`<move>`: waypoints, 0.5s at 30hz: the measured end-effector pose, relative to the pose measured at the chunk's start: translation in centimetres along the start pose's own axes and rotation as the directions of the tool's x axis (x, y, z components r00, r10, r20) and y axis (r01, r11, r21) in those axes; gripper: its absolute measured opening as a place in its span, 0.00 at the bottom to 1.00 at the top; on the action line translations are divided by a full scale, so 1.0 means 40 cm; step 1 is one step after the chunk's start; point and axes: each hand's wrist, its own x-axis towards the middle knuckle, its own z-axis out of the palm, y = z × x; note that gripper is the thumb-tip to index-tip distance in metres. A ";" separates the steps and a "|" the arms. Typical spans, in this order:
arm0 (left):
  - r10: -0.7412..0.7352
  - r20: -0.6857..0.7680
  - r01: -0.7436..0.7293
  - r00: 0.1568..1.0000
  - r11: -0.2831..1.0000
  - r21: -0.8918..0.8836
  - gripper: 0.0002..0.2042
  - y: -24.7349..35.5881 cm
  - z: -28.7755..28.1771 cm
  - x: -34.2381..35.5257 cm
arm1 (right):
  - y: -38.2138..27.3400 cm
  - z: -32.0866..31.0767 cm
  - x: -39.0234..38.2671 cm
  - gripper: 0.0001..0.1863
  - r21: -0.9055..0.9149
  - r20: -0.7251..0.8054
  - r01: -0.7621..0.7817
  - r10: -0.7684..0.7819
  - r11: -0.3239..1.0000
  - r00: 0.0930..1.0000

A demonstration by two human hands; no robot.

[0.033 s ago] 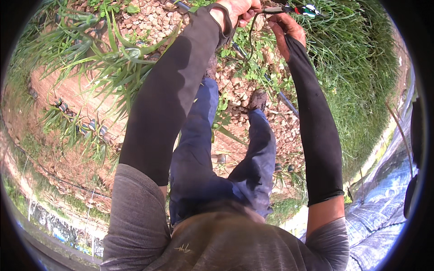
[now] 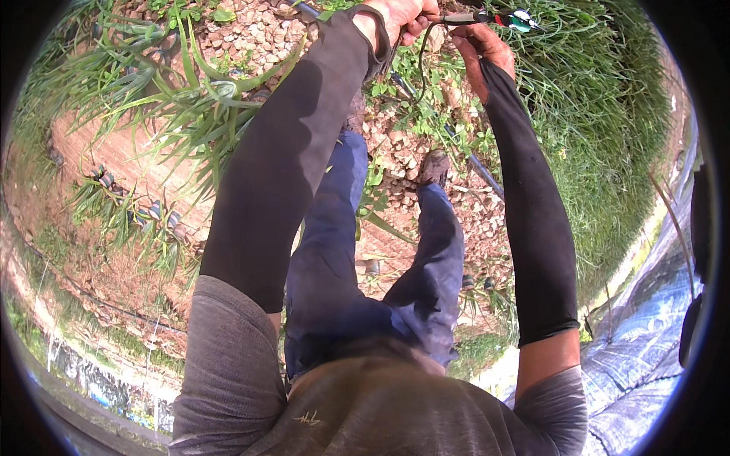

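At the top edge, my left hand [image 2: 395, 17] is closed, its fingertips pinching the near end of a slim stick-like piece [image 2: 458, 19]. That piece is grey, then dark, with red, white and green parts at its right end. A thin black tube [image 2: 423, 64] bends down from beside my left fingertips toward the plants. My right hand [image 2: 490, 52] is just below and right of the stick, thumb and fingers curled. Part of its fingers lies behind the stick, so what they grip is unclear. The top edge cuts off part of my left hand.
A dark hose [image 2: 483, 173] crosses the stony soil [image 2: 399, 152] by my feet. Long-leaved, spiky plants [image 2: 220, 95] grow at the left; dense, grassy leaves [image 2: 601, 114] fill the right. Blue-white sheeting [image 2: 646, 342] lies at the lower right.
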 end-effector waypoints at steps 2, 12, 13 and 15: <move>-0.035 0.017 0.035 0.999 0.999 0.013 0.10 0.007 0.000 0.002 | 0.000 -0.002 0.005 0.08 -0.010 -0.064 0.140 -0.141 0.990 0.988; -0.023 0.102 0.031 0.995 0.996 -0.081 0.11 -0.016 -0.021 0.024 | -0.011 -0.021 0.027 0.09 -0.340 -0.052 0.128 -0.154 0.932 0.987; -0.022 0.087 0.030 0.996 0.996 -0.087 0.11 -0.016 -0.019 0.019 | -0.008 -0.020 0.027 0.08 -0.355 -0.043 0.123 -0.148 0.927 0.988; -0.001 0.052 0.005 0.999 0.997 -0.076 0.10 -0.014 -0.011 -0.003 | 0.003 -0.009 0.019 0.08 -0.229 -0.073 0.138 -0.159 0.963 0.985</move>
